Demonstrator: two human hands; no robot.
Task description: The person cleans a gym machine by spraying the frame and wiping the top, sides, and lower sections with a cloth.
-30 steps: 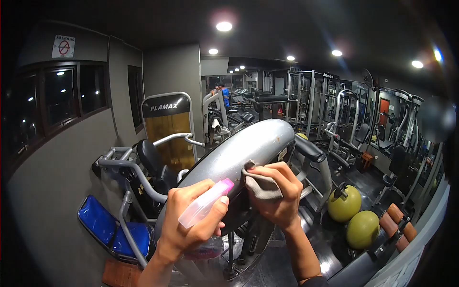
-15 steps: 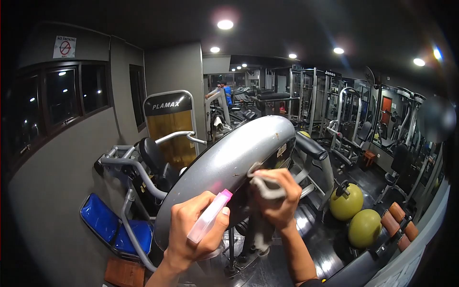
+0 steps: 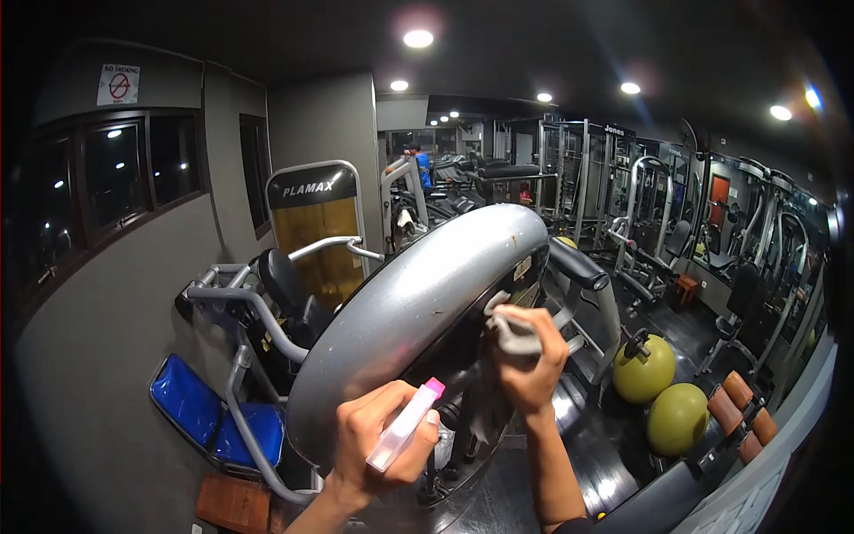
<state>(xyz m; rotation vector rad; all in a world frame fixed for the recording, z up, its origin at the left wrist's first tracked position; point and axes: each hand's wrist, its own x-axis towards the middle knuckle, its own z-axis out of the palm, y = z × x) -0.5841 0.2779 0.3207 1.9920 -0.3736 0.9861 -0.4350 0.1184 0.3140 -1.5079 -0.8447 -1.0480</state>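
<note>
My left hand [image 3: 378,445] is wrapped round a spray bottle [image 3: 405,427] with a pink nozzle, in front of the lower part of a silver machine cover [image 3: 418,276]. My right hand [image 3: 534,356] grips a grey cloth [image 3: 514,336], whose loose end hangs below the fingers. The cloth lies close to the dark side of the curved cover; whether it touches is unclear. Small brown marks show on the silver surface.
Left are a blue padded seat [image 3: 251,434], a wooden block [image 3: 233,503] and a PLAMAX machine [image 3: 313,227]. Right are two green exercise balls [image 3: 644,370] and brown rollers [image 3: 725,410]. A person in blue [image 3: 422,169] is far back among gym machines.
My right hand with the cloth has moved slightly right and up. My left hand with the bottle has shifted right and down, away from the silver surface.
</note>
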